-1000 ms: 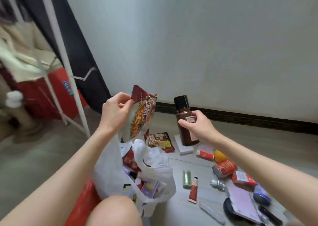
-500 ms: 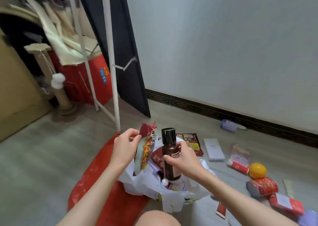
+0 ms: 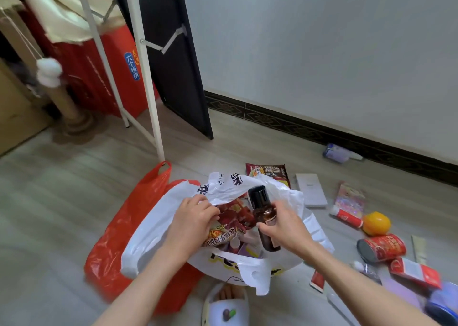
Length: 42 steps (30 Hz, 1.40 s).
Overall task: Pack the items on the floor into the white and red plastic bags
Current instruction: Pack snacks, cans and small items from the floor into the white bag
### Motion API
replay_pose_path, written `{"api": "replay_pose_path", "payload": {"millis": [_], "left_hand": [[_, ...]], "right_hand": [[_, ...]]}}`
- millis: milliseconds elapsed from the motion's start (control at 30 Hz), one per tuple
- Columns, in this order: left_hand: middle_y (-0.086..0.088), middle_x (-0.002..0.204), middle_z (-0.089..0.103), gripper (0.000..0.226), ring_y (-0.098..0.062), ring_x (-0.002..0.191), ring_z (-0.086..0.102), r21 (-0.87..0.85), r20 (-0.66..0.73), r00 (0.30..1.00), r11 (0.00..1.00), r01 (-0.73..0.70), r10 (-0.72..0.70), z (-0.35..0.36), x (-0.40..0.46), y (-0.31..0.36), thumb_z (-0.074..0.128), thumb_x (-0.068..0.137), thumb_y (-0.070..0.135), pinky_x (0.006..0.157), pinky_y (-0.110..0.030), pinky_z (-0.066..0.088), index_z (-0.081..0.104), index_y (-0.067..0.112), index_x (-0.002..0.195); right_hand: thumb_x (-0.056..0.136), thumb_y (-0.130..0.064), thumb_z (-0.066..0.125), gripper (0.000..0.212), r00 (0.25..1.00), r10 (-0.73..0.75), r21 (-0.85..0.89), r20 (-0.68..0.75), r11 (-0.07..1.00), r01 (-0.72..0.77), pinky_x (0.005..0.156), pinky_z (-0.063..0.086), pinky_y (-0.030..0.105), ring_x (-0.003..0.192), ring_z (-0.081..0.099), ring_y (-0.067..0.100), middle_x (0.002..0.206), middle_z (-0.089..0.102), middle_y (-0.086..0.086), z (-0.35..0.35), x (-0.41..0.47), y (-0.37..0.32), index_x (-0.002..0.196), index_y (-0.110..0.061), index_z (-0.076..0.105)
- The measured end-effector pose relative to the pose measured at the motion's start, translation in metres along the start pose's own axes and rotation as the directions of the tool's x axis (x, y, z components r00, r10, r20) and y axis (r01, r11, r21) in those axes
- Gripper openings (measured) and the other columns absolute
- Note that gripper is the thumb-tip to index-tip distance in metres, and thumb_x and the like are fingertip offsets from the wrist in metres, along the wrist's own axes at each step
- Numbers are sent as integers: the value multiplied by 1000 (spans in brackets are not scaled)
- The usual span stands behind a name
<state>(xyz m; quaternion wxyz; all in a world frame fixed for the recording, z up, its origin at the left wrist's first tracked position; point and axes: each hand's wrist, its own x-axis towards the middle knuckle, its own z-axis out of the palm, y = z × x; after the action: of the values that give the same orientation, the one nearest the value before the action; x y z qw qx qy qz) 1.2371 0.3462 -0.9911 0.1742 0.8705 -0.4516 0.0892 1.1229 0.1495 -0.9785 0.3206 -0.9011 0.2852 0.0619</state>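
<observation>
A white plastic bag (image 3: 158,229) stands open on the floor, lying partly over a flat red plastic bag (image 3: 119,239). My left hand (image 3: 193,219) grips a red noodle packet (image 3: 230,224) and holds it down inside the white bag's mouth. My right hand (image 3: 285,226) grips a brown glass bottle (image 3: 264,216) with a black cap, upright over the bag's opening. Other packed items show underneath. Loose on the floor to the right lie a second noodle packet (image 3: 269,173), a white box (image 3: 311,189), a red tube (image 3: 345,216), an orange (image 3: 376,222) and a red can (image 3: 381,247).
A white metal rack (image 3: 146,77) and a black panel (image 3: 173,53) stand behind the bags, beside a large red bag (image 3: 106,77). A small purple bottle (image 3: 337,153) lies by the dark skirting. My slippered foot (image 3: 226,306) is at the front. More small items crowd the lower right.
Both hands came down from chest height to the white bag. The noodle packet went from held up in the air into the bag's mouth, and the bottle moved left over the opening.
</observation>
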Motion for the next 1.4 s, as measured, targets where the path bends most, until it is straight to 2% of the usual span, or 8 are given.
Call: {"api": "replay_pose_path", "payload": {"millis": [133, 233, 333, 633, 833, 1100, 1267, 1400], "left_hand": [[5, 71, 64, 4, -22, 88, 54, 143, 4, 1000, 990, 11, -12, 7, 12, -4, 68, 72, 23, 74, -32, 31, 68, 19, 72], [4, 71, 62, 15, -25, 82, 60, 161, 73, 989, 981, 113, -126, 6, 18, -8, 80, 66, 21, 70, -34, 39, 67, 19, 72], [2, 70, 62, 15, -25, 73, 59, 141, 94, 976, 973, 181, -195, 8, 23, -12, 80, 67, 19, 61, -34, 43, 68, 17, 74], [-2, 69, 65, 10, -26, 63, 60, 26, 77, 960, 963, 267, -268, 19, 25, -3, 77, 71, 13, 57, -35, 43, 70, 14, 77], [-5, 72, 65, 13, -30, 61, 60, -49, 74, 960, 960, 276, -272, 18, 14, -2, 73, 74, 7, 55, -33, 43, 65, 11, 84], [1, 87, 72, 12, -22, 86, 64, -244, 253, 941, 926, 288, -226, 5, 11, 6, 58, 85, 7, 67, -27, 42, 63, 16, 92], [5, 80, 63, 10, -12, 78, 55, -345, 409, 888, 865, 364, -210, 2, 14, 12, 60, 86, 9, 63, -16, 32, 61, 18, 83], [16, 70, 55, 16, -8, 72, 51, -335, 607, 785, 856, 393, -123, -1, 21, 17, 59, 88, 15, 66, -24, 34, 53, 26, 78]], "right_hand": [[77, -40, 65, 50, 999, -5, -45, 38, 999, 7, 76, 48, 34, 97, 59, 23, 99, 66, 3, 21, 10, 11, 117, -17, 46], [76, -44, 66, 57, 997, -1, -54, 75, 999, 5, 79, 49, 37, 100, 57, 26, 101, 65, 7, 36, 13, 17, 120, -16, 43], [78, -41, 64, 56, 992, 14, -94, 129, 996, -2, 78, 49, 38, 99, 58, 27, 103, 65, 9, 50, 16, 25, 122, -15, 41], [78, -38, 65, 56, 976, 79, -17, 205, 997, -77, 79, 50, 33, 101, 60, 27, 109, 64, 9, 78, 16, 38, 122, -13, 41], [80, -36, 66, 60, 982, 45, 33, 186, 998, -52, 91, 44, 31, 113, 53, 24, 125, 53, 8, 88, 10, 41, 128, -14, 40], [83, -27, 63, 46, 983, 81, 193, 166, 975, -113, 89, 45, 31, 109, 56, 25, 120, 59, 9, 82, 8, 41, 123, -13, 45], [81, -27, 64, 46, 980, 66, 137, 187, 986, -92, 83, 46, 30, 104, 58, 25, 115, 62, 9, 76, 2, 49, 121, -13, 47], [80, -27, 63, 44, 976, 52, 90, 210, 993, -72, 74, 40, 25, 102, 58, 25, 114, 62, 9, 74, -1, 57, 119, -14, 48]]}}
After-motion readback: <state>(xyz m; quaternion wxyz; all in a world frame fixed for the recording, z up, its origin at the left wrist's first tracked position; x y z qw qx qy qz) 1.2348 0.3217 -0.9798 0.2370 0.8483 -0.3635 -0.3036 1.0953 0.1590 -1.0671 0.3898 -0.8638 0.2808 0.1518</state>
